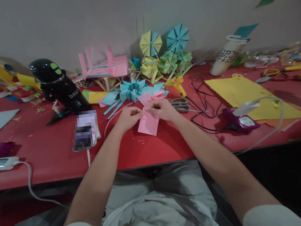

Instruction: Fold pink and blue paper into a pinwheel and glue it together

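Observation:
Between both hands, a small pink sheet of paper [149, 124] hangs a little tilted over the red table. My left hand [129, 118] pinches its upper left edge with thumb and forefinger. On the upper right edge, my right hand [162, 109] closes its fingers on the same sheet. Just beyond lie more pink paper pieces [148, 98] and a blue folded paper star [133, 90] with blue strips. Green-handled scissors [180, 105] rest to the right of my right hand, with a yellow glue gun [176, 85] behind them.
A phone [86, 131] with a cable lies left of my left arm, before a black bottle [57, 85]. Paper umbrellas [165, 42] and a pink paper model [104, 67] stand at the wall. Right are a purple power socket [240, 120], yellow sheets [254, 95] and a cup [227, 55].

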`<state>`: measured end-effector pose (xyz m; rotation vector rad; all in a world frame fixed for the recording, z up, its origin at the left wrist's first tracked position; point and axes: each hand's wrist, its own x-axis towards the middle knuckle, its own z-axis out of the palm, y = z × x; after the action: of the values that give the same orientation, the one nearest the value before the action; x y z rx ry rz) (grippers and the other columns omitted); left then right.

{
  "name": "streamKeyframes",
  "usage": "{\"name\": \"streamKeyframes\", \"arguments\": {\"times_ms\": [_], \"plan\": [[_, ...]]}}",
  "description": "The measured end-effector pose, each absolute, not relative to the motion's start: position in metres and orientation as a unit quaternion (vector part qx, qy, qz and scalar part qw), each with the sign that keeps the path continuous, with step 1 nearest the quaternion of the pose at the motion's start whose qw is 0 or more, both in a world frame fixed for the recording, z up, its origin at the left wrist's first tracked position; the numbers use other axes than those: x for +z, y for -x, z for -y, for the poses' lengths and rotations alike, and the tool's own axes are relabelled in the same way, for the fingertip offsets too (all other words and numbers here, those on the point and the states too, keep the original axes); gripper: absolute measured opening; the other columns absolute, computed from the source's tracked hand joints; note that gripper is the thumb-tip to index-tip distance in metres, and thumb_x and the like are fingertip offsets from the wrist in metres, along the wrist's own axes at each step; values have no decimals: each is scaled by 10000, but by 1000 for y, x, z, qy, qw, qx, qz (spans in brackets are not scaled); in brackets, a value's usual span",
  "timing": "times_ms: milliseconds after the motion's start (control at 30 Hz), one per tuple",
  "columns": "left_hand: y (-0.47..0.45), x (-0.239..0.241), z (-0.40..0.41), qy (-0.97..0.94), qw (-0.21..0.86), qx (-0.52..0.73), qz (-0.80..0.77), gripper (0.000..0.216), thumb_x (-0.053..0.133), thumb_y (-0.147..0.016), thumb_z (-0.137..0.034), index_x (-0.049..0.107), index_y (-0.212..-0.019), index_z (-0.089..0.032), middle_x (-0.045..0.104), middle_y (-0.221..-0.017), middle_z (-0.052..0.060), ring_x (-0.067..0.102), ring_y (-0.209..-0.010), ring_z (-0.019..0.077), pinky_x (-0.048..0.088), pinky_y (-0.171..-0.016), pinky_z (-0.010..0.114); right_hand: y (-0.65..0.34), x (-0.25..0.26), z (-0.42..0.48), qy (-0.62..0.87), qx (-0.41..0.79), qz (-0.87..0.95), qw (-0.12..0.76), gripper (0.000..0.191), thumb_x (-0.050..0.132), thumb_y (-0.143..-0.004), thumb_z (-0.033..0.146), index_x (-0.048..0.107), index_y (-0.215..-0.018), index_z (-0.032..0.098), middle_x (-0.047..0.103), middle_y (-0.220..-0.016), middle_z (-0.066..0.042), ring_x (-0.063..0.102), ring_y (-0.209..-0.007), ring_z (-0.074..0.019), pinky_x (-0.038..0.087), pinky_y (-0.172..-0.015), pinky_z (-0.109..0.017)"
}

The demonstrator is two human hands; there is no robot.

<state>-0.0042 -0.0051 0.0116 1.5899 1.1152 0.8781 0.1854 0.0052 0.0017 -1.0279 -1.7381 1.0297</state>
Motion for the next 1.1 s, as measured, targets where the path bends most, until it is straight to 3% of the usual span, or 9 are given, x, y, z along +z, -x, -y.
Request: {"name": "streamKeyframes", "arguments": {"times_ms": [333, 533, 733, 900, 1100], "plan": [[7, 13, 1, -663, 430, 406, -458, 114, 667, -742, -185, 636, -640, -145, 627, -617, 3, 540, -576, 114, 403, -594, 245, -183, 3, -2, 439, 396, 686, 425, 427, 692, -755, 569, 710, -742, 143, 603, -665, -13, 468, -615, -111, 365, -575, -262], [6, 8, -1, -654, 469, 404, -435, 89, 662, -731, -184, 631, -651, -158, 620, -631, -7, 555, -596, 118, 421, -611, 247, -187, 2, -5, 435, 371, 718, 397, 433, 652, -775, 561, 660, -672, 141, 522, -586, 6, 417, -573, -102, 326, -533, -259], [7, 13, 1, -682, 405, 426, -435, 109, 667, -767, -245, 682, -698, -163, 683, -713, 27, 606, -689, 149, 471, -688, 274, -183, 7, 1, 437, 389, 716, 381, 436, 672, -768, 580, 715, -720, 149, 475, -557, 28, 350, -536, -83, 279, -490, -243], [7, 16, 1, -654, 378, 439, -487, 96, 649, -762, -192, 675, -674, -164, 702, -697, 27, 624, -682, 155, 480, -675, 269, -184, 4, 0, 443, 436, 686, 378, 472, 654, -773, 613, 745, -835, 154, 492, -553, 26, 391, -503, -91, 310, -451, -234], [10, 11, -2, -638, 444, 435, -455, 186, 704, -771, -323, 729, -822, -145, 746, -815, 64, 668, -763, 171, 516, -740, 281, -189, 3, -3, 437, 418, 691, 396, 449, 645, -788, 592, 724, -761, 151, 580, -607, -10, 475, -546, -117, 390, -494, -254]]}}
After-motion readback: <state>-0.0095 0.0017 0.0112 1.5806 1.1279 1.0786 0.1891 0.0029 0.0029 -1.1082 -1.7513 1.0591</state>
